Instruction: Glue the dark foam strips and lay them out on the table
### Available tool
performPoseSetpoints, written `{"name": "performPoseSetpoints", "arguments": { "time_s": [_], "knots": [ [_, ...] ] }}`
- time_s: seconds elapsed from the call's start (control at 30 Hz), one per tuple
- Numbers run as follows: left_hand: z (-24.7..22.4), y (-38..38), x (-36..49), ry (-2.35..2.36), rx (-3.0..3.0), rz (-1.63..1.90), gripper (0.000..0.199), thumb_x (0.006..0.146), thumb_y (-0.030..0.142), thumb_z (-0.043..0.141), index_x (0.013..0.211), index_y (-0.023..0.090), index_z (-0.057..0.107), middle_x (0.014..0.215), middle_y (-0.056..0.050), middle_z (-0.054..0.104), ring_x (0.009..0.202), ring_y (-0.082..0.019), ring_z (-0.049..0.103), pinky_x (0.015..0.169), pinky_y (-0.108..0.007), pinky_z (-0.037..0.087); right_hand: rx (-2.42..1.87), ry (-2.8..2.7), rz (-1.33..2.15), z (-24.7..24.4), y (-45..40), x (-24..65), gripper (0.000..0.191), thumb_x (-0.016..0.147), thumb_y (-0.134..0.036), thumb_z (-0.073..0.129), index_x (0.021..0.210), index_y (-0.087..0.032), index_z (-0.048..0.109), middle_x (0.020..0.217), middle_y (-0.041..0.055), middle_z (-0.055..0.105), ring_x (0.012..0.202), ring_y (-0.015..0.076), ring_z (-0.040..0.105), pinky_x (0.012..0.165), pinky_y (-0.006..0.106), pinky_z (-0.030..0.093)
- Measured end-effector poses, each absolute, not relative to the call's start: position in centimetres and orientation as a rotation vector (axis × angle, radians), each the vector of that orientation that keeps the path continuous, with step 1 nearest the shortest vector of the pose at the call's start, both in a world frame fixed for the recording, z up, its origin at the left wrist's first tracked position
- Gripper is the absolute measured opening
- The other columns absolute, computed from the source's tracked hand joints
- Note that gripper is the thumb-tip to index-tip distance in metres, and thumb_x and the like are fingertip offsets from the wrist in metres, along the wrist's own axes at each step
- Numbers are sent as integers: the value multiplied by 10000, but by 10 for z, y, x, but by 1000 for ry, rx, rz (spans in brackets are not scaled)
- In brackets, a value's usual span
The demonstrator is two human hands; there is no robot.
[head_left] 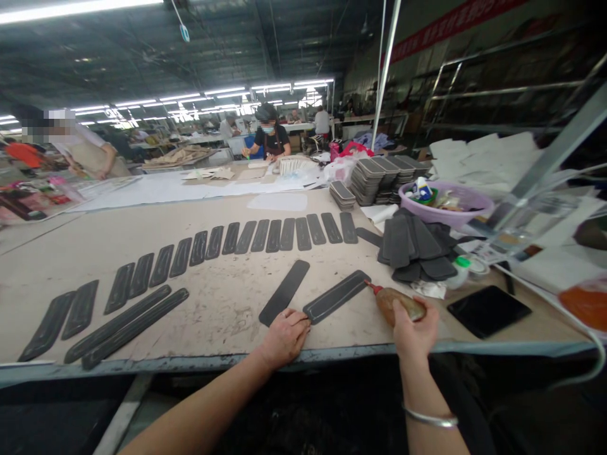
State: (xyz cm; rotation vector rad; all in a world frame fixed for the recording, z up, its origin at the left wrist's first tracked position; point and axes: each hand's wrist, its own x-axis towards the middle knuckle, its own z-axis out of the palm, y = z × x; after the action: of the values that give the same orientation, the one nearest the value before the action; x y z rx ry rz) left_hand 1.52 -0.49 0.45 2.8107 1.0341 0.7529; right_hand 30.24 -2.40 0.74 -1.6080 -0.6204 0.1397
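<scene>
My right hand (417,325) is wrapped round a brownish glue bottle (387,303) with a red nozzle. The nozzle tip is at the far right end of a dark grey padded strip (337,297), where a pale glossy line runs along its face. At the strip's near left end, my left hand (287,335) grips the edge with its fingers together; the fingertips are partly hidden. Beside that hand lies a second dark strip (284,292), slanted, without a visible line on it.
An arc of similar strips (244,237) with shiny lines crosses the table (213,316). Two longer strips (128,322) lie at left. On the right are a heap of dark pieces (412,243), stacked pieces (374,180), a purple basin (458,215) and a black tablet (488,311). Other people work beyond.
</scene>
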Motion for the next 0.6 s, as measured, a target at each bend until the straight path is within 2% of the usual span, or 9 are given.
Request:
{"name": "performPoseSetpoints", "arguments": {
  "time_s": [0.07, 0.23, 0.33, 0.43, 0.6],
  "knots": [
    [4, -5, 15, 1036, 2805, 740, 235, 914, 187, 451, 1020, 148, 657, 1010, -78, 658, 939, -189, 570, 884, -357, 457, -1504, -602, 182, 6, -23, 297, 519, 628, -469, 725, 1026, -176, 567, 993, 56, 556, 907, 234, 535, 850, 398, 421],
    [3, -5, 14, 1068, 2790, 712, 229, 911, 196, 459, 1029, 156, 651, 1023, -77, 655, 959, -192, 569, 891, -362, 454, -1247, -703, 769, 4, -36, 280, 529, 641, -453, 742, 1066, -218, 530, 868, 11, 586, 766, 197, 552, 693, 321, 454],
    [4, -6, 15, 1070, 2790, 701, 230, 910, 196, 458, 1027, 157, 652, 1026, -79, 653, 954, -194, 569, 888, -366, 456, -1270, -842, 906, 4, -43, 275, 511, 649, -435, 752, 1066, -225, 545, 863, 12, 601, 763, 196, 553, 681, 300, 443],
    [4, -6, 15, 1067, 2780, 695, 240, 914, 196, 446, 1034, 156, 650, 1027, -84, 650, 961, -199, 567, 889, -371, 456, -1398, -857, 824, 6, -41, 277, 495, 651, -468, 732, 1040, -211, 562, 859, 20, 603, 753, 204, 554, 675, 311, 442],
    [3, -5, 14, 1053, 2768, 703, 229, 917, 203, 450, 1021, 153, 648, 1023, -81, 648, 962, -203, 564, 906, -383, 447, -1599, -750, 323, 10, -28, 291, 516, 642, -495, 690, 1033, -181, 571, 939, 47, 580, 822, 224, 546, 767, 371, 441]
  ]
}}
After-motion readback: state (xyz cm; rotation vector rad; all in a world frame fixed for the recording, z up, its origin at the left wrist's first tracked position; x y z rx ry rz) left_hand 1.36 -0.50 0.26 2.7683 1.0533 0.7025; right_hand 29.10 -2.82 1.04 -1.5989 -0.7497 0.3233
